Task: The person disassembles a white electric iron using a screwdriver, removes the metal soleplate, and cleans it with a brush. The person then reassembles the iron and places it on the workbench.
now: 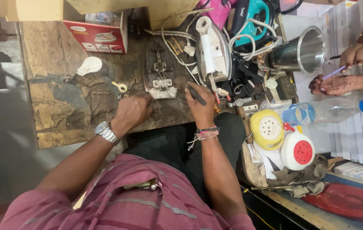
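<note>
**Open bench to the left of the iron base, clutter to the right**

Left of the opened iron base point(161, 70) the worn wooden bench point(57, 110) lies mostly bare, with only a white plastic cap point(89, 65) and a small yellow piece point(121, 87) on it; behind the base a red carton point(100, 36) blocks the way; right of it the white iron body point(213, 49), tangled cords point(249, 40), a steel cup point(303, 53) and a plastic bottle point(324, 110) crowd close; the left hand point(132, 111) and right hand point(200, 104) fill the near edge
</note>
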Demonstrator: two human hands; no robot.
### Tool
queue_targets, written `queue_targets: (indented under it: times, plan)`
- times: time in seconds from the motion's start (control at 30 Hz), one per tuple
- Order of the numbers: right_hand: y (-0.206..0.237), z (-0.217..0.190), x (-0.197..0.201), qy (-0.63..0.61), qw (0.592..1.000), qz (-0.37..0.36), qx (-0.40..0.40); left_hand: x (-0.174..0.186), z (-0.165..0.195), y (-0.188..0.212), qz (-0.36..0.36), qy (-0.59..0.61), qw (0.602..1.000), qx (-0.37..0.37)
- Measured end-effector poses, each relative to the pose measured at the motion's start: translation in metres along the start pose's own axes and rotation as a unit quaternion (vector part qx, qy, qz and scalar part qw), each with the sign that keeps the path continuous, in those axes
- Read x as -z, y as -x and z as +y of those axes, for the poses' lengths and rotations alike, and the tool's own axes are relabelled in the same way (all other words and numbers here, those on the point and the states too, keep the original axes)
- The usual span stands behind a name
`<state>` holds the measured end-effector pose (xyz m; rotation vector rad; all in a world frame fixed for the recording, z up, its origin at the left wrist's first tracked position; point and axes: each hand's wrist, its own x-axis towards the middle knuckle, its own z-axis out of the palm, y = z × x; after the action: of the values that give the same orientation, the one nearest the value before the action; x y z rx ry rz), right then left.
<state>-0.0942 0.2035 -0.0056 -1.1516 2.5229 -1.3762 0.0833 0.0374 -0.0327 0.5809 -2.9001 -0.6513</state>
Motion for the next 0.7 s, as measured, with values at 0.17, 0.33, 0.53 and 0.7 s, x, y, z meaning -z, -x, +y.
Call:
queue_targets:
  times: [0.17, 0.33, 0.53, 0.7]
  plan:
    - [-0.009, 0.004, -0.006, -0.088, 0.989, -0.03, -0.118, 0.002, 0.004, -0.003, -0.003, 0.013, 1.0, -0.007]
    - [-0.002, -0.008, 0.002, -0.014, 0.997, 0.06, 0.052, 0.006, 0.009, -0.005, 0.0, 0.002, 1.0, 0.012]
    - [0.049, -0.044, -0.021, 0.072, 0.971, -0.101, 0.205, 0.027, 0.005, -0.009, 0.089, 0.028, 0.995, 0.042]
    - [0.037, -0.049, -0.022, 0.075, 0.961, -0.178, 0.199, 0.045, 0.001, -0.009, 0.117, 0.033, 0.991, 0.056]
